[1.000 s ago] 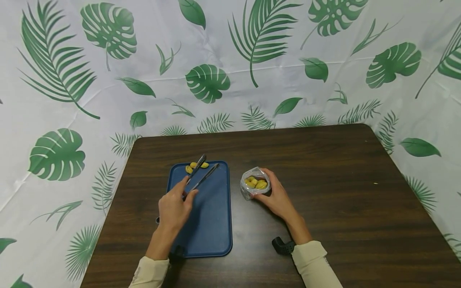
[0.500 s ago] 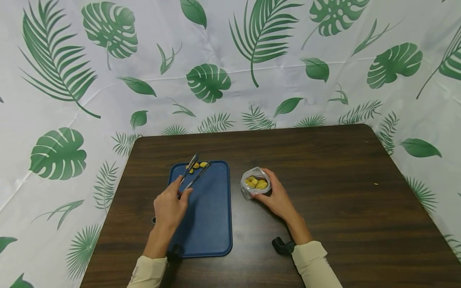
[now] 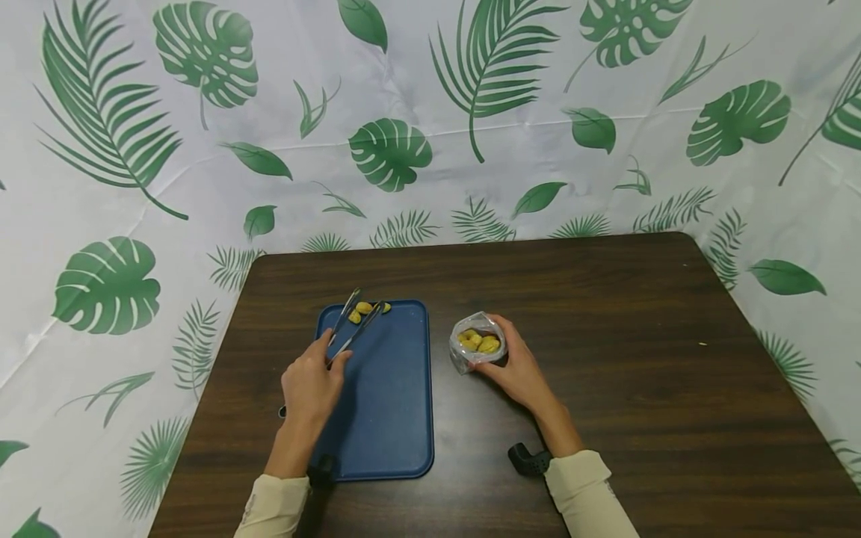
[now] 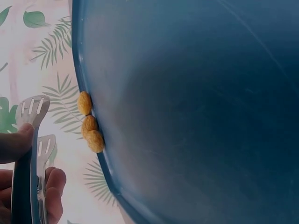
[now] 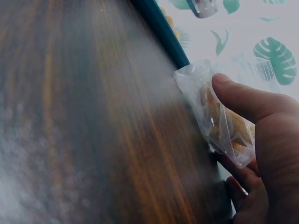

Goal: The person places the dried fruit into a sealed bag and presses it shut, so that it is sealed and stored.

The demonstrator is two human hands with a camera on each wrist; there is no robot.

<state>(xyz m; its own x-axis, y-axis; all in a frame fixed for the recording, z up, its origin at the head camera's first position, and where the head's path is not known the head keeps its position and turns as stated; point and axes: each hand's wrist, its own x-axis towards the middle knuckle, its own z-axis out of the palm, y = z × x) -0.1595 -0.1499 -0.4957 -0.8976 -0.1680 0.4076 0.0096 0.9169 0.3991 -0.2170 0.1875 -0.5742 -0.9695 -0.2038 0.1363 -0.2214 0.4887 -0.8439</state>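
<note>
In the head view my left hand (image 3: 309, 385) grips metal tongs (image 3: 362, 329), their arms spread apart over the far left corner of the blue tray (image 3: 386, 411). Three golden-brown rounded food pieces (image 3: 364, 307) lie there by the tray's far rim, around and between the tong tips. The left wrist view has the slotted tong heads (image 4: 33, 108) beside the food pieces (image 4: 89, 125), with nothing between them. My right hand (image 3: 519, 373) holds a clear plastic bag (image 3: 460, 360) upright, mouth upward, thumb and fingers around its side. Several similar pieces (image 3: 477, 341) sit inside it.
The dark wooden table (image 3: 632, 373) extends right of the bag. A small yellow crumb (image 3: 702, 344) lies on it. A white cloth with green leaves (image 3: 498, 179) hangs behind the table. A black strap device (image 3: 528, 459) is on my right wrist.
My left hand has moved left and slightly toward me with the tongs, whose tips now stand around the food pieces at the rim. My right hand and the bag have stayed in place.
</note>
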